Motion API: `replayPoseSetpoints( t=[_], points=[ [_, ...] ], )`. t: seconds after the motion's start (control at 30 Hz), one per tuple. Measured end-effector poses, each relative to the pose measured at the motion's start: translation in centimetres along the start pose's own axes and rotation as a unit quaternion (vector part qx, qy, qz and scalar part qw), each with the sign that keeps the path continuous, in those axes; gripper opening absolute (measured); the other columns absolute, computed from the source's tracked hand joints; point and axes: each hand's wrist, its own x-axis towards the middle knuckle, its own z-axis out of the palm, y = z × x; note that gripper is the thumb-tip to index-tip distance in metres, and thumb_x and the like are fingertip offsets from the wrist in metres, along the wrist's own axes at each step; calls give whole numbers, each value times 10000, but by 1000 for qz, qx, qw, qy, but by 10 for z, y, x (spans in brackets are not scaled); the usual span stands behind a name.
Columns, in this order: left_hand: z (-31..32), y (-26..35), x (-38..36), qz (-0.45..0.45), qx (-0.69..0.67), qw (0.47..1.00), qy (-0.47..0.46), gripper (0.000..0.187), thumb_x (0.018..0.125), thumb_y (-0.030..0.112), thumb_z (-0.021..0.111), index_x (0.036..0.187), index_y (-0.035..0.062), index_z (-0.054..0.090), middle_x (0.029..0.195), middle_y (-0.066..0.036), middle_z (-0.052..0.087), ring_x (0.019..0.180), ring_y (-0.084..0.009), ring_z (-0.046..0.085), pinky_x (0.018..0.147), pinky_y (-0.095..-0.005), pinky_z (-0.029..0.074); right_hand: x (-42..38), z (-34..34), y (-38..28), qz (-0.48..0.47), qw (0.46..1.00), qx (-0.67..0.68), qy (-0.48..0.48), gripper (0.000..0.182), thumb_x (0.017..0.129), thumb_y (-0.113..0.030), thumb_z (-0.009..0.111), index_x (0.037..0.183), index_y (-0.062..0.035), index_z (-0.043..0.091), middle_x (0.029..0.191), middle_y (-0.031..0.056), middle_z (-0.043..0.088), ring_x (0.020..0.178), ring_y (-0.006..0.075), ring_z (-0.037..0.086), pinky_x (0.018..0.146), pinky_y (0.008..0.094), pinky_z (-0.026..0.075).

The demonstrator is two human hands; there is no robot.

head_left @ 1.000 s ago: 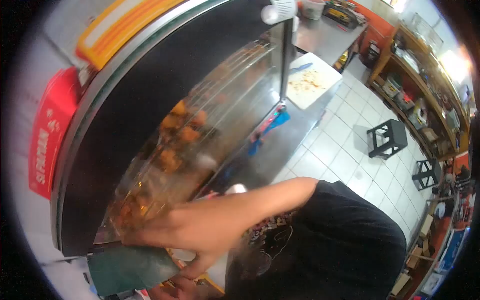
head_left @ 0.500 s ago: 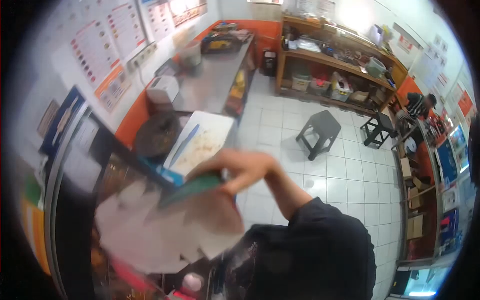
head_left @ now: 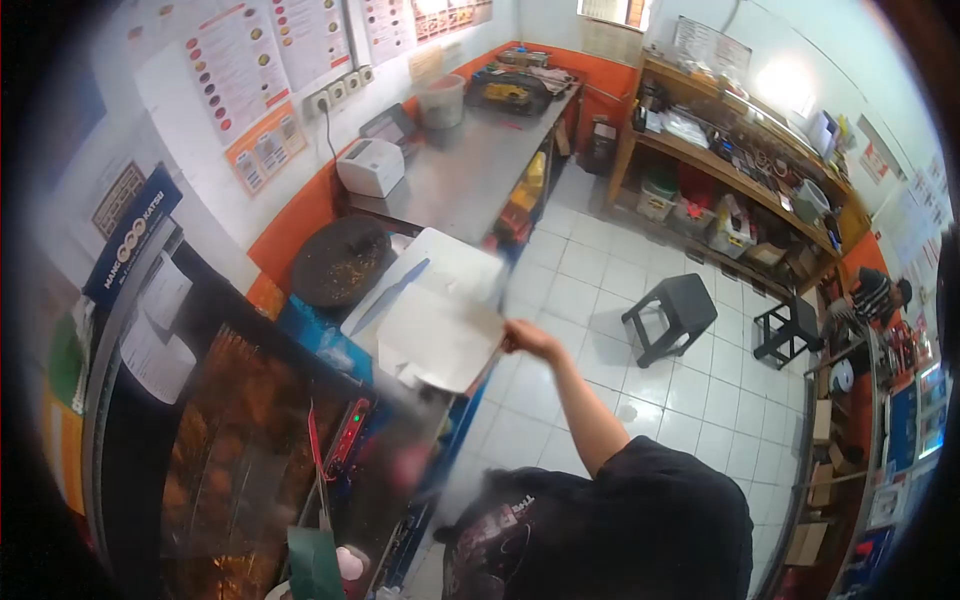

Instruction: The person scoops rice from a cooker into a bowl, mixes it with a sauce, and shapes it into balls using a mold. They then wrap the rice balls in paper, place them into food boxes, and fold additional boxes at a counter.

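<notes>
My right hand (head_left: 530, 338) reaches in from the right, its fingers closed on the right edge of a white paper sheet (head_left: 440, 340). The sheet lies across the near part of a white cutting board (head_left: 465, 262) at the counter's edge. On the board, left of the sheet, is a blue knife (head_left: 395, 293). A round dark pan or mortar (head_left: 340, 262) with brown bits in it sits just left of the board. At the bottom a dark green flat piece (head_left: 315, 562) stands beside a pale pink rounded thing I cannot make out. My left hand does not show.
A glass display case (head_left: 235, 440) with brown food fills the lower left. Beyond the board a steel counter (head_left: 440, 165) holds a white printer (head_left: 371, 167) and a bucket (head_left: 440, 103). Black stools (head_left: 675, 315) stand on the tiled floor. A seated person (head_left: 870, 300) is at far right.
The white paper has moved from over the display case to the cutting board. My right hand has let go of the dark green piece. The view has swung left.
</notes>
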Motion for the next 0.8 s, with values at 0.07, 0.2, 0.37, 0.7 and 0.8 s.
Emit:
replayPoseSetpoints(
  t=[0.07, 0.2, 0.37, 0.7, 0.8],
  points=[
    [21, -4, 0, 15, -18, 1000, -6, 331, 920, 271, 644, 991, -53, 638, 750, -102, 624, 617, -149, 506, 513, -316, 421, 36, 8, 22, 27, 1000, -15, 1, 343, 918, -316, 499, 1003, 2, 596, 839, 77, 621, 756, 210, 637, 695, 338, 537],
    [38, -12, -21, 26, -95, 994, -52, 314, 913, 193, 610, 1122, -40, 586, 961, -132, 606, 845, -191, 533, 717, -326, 428, 98, 14, 93, -48, 988, -115, -90, 227, 879, -221, 555, 993, -46, 641, 942, 89, 649, 866, 186, 627, 748, 340, 517],
    [73, 15, -23, -96, -204, 971, -81, 298, 939, 70, 540, 1207, -60, 534, 1179, -158, 595, 1089, -224, 561, 941, -332, 430, 42, 85, 55, -244, 903, -346, 65, 513, 918, -343, 597, 1278, 0, 472, 1090, 161, 617, 936, 235, 602, 797, 335, 491],
    [141, 4, -24, -110, -232, 963, -81, 140, 859, 61, 667, 974, -18, 686, 874, -10, 648, 799, -71, 545, 707, -200, 415, -134, 237, -48, -192, 950, -199, -148, 430, 987, -174, 474, 1391, -41, 414, 1002, 107, 414, 786, 153, 496, 707, 278, 463],
    [146, 12, -18, -63, -229, 971, -19, 122, 855, 46, 664, 955, -23, 679, 881, -29, 654, 805, -80, 558, 706, -206, 420, -148, 231, -58, -222, 947, -179, -150, 428, 982, -132, 478, 1391, -27, 410, 1060, 114, 420, 815, 157, 502, 734, 284, 463]
  ],
)
